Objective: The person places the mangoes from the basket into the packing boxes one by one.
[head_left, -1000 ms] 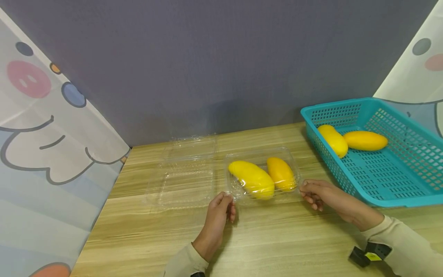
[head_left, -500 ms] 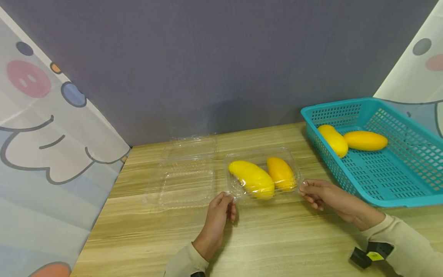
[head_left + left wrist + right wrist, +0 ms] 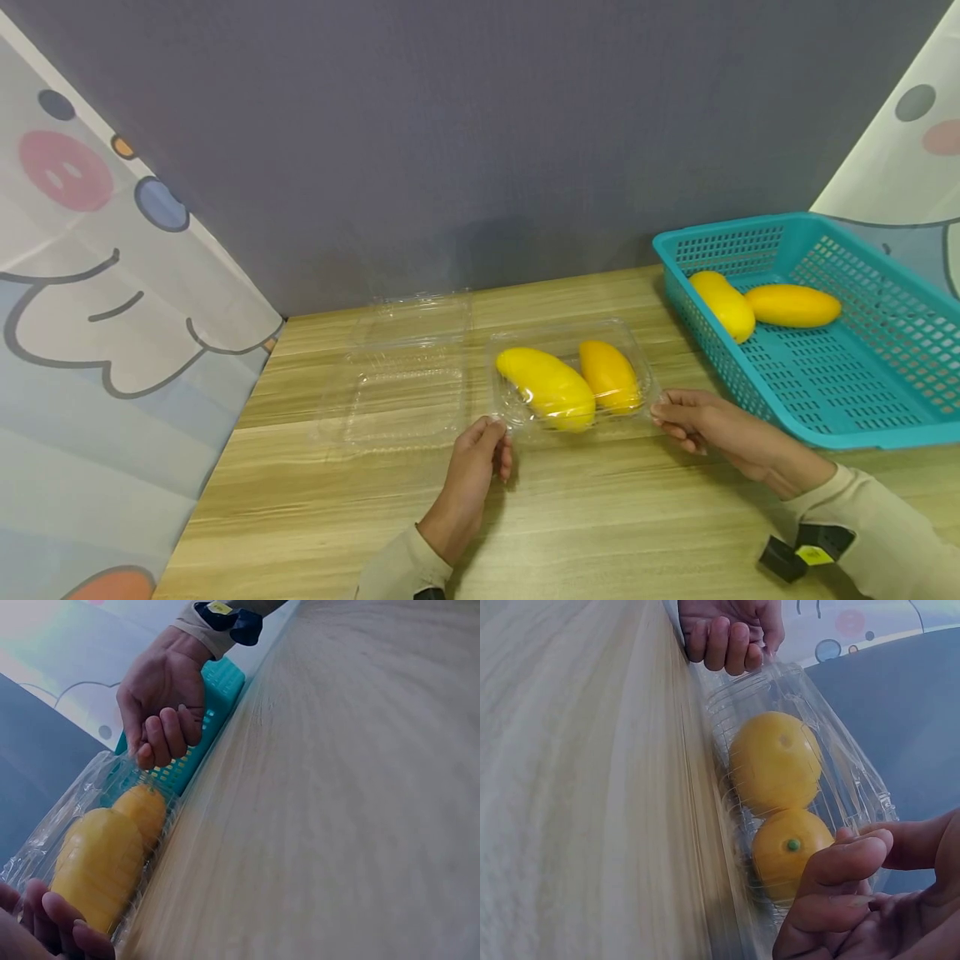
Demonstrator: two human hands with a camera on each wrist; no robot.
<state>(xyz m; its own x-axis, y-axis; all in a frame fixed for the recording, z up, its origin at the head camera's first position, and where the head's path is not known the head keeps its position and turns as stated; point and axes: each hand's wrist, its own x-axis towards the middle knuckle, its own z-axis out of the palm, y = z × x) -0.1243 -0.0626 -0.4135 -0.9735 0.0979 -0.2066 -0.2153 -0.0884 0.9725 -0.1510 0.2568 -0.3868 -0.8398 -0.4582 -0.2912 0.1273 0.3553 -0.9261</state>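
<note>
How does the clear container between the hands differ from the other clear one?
The filled container holds two yellow fruits; the open container shows none. The filled container has its lid over the fruit (whether latched is unclear); the open container's lid lies back toward the wall. The left hand and right hand pinch the filled container's near corners; neither holds the open container. Both are clear plastic on a wooden table.
</note>
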